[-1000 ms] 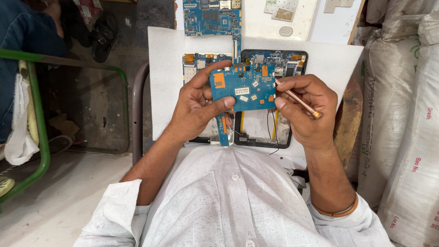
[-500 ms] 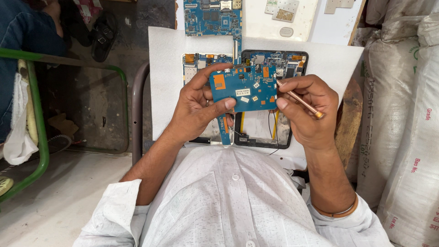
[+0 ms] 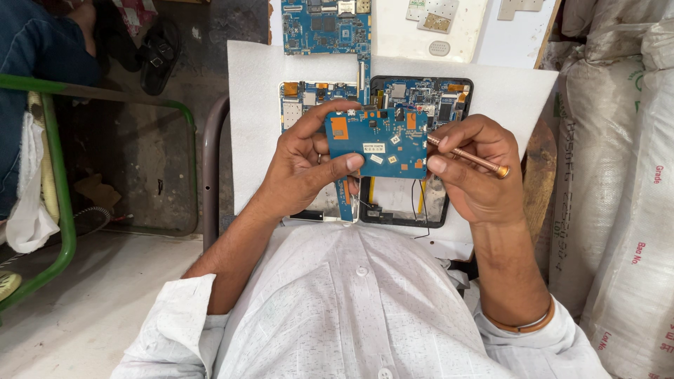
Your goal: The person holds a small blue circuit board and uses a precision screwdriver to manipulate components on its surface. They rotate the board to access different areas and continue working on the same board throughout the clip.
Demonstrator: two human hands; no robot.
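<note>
Blue circuit board [image 3: 377, 142], lifted free of the opened tablet [image 3: 414, 151] on the bench, is pinched in the left hand [image 3: 309, 168]; the right hand [image 3: 477, 179] grips a copper screwdriver [image 3: 469, 157] against its edge.

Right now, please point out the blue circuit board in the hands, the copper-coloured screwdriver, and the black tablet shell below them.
blue circuit board [image 3: 375, 140], head view, on its bare blue middle.
copper-coloured screwdriver [image 3: 472, 159], head view, on the shaft.
black tablet shell [image 3: 465, 85], head view, on its upper right rim.
</note>
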